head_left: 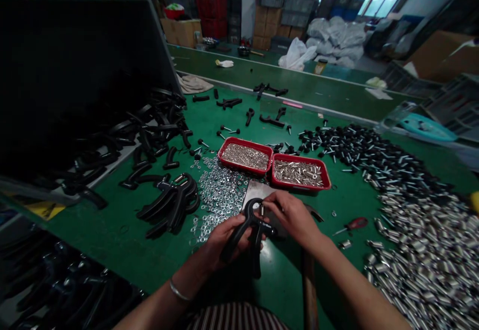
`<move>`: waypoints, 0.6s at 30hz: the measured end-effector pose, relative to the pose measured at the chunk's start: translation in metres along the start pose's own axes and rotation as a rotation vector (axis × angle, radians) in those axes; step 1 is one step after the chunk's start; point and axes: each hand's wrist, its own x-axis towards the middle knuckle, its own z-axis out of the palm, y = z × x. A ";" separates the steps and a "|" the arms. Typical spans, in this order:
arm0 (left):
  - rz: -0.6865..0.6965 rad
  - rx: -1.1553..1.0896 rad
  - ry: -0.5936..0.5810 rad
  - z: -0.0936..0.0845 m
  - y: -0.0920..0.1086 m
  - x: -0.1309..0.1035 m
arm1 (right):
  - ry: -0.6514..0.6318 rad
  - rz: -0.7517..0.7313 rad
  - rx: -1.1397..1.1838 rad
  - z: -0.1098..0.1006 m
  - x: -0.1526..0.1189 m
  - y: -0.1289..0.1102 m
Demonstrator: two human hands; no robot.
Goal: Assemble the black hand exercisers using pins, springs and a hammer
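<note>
A black hand grip strengthener (251, 225) with two curved handles is held in my left hand (224, 238), its fingers wrapped round the frame. A metal spring (262, 211) sits near its top. My right hand (290, 213) has its thumb and fingers pinched together at that spring; whether they grip it is hard to see. Under my hands lies a metal plate (258, 190). A hammer with a wooden handle (309, 285) rests below my right forearm. Several similar black grips (174, 203) are piled to the left.
Two red trays hold small pins (245, 156) and metal pieces (297, 173). Loose nuts (220, 190) spread beside them. On the right are a screwdriver (357, 223), a heap of springs (430, 265) and black-headed bolts (359, 150). A large bin (157, 26) of black handles tips in from the left.
</note>
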 end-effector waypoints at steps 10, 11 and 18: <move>0.059 -0.134 0.002 -0.002 0.008 0.008 | -0.088 0.180 -0.258 0.037 -0.003 0.033; 0.059 -0.132 0.008 -0.002 0.008 0.008 | -0.084 0.177 -0.293 0.040 -0.003 0.033; 0.095 -0.115 0.036 -0.003 0.009 0.007 | 0.046 0.224 0.128 0.023 -0.004 0.031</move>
